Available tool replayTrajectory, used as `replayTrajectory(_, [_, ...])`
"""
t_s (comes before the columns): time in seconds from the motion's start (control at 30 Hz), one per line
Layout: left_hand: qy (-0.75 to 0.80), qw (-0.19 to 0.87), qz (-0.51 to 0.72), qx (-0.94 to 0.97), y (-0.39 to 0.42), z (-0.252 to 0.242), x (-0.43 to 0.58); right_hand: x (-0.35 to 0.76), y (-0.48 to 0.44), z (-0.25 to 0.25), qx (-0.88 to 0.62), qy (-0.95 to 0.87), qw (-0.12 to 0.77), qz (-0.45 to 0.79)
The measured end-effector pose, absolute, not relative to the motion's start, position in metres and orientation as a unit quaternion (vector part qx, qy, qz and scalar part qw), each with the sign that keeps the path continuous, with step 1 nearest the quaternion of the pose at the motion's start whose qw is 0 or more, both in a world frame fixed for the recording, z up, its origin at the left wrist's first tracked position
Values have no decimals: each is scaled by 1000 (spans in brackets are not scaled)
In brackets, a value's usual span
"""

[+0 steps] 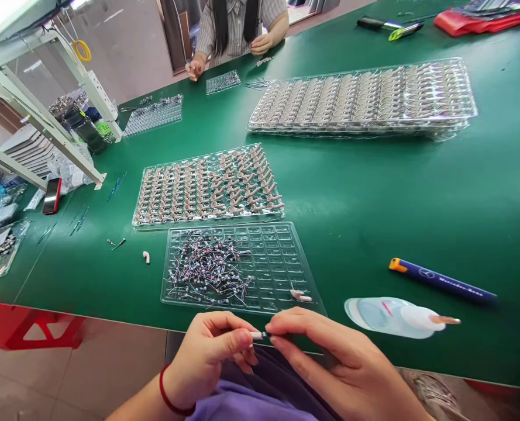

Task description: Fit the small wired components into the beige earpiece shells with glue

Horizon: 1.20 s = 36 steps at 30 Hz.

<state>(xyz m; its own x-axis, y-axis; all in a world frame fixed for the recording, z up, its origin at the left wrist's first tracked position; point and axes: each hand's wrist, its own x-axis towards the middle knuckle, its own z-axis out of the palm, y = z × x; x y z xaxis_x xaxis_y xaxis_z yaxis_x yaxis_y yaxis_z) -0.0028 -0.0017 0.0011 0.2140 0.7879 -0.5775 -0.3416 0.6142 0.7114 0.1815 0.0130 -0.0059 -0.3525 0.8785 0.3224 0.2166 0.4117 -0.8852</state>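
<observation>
Near the table's front edge, my left hand (213,346) pinches a small white earbud shell (257,335) between thumb and fingers. At the shell's right end, the thumb and forefinger of my right hand (345,356) close on a tiny dark part (265,335), too small to make out fully. Just beyond both hands lies a transparent compartment tray (277,251). On its left half is a heap of small wired electronic parts (211,266), and a beige earbud shell (301,296) rests at its right front corner. Behind it, another tray holds rows of beige earbud shells (176,193).
To the right are a glue bottle (386,316) lying down and a blue box cutter (444,282). Stacked filled trays (360,99) stand farther back. A loose shell (146,257) and a red-edged phone (52,196) lie left. A co-worker (237,29) sits opposite.
</observation>
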Motion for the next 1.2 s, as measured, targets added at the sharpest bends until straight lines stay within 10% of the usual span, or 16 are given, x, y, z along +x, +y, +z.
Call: replayTrajectory(1.2, [505, 760, 351, 212, -3, 3, 0, 185, 15, -11, -365, -721, 430, 401])
